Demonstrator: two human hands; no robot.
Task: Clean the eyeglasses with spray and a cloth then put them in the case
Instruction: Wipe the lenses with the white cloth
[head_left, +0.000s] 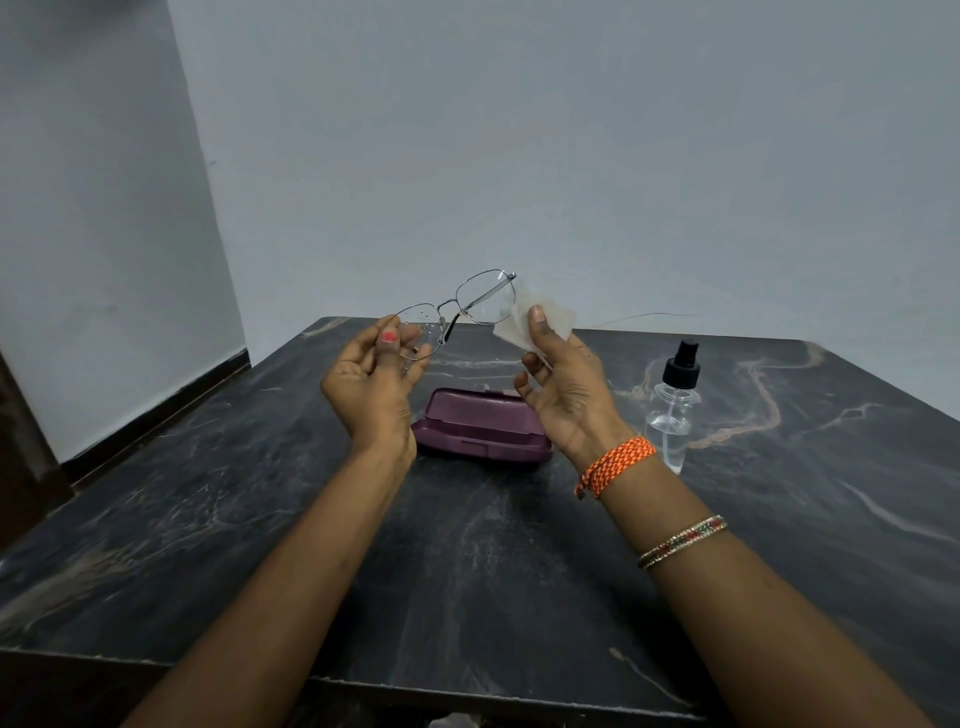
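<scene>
Thin metal glasses (457, 306) held up, droplets on one lens, white cloth (535, 322) beside the other; purple case (483, 426) open on table, clear spray bottle (672, 405) upright nearby.

Desk (208, 519): dark marble-look top, pale and tan veining (heaviest toward the right side). Wall (571, 156) behind it: plain grey-blue, meets a second wall at a corner on the left. Black skirting (156, 415) runs along the left wall's base. Thin wire (644, 316) at desk's far edge.
</scene>
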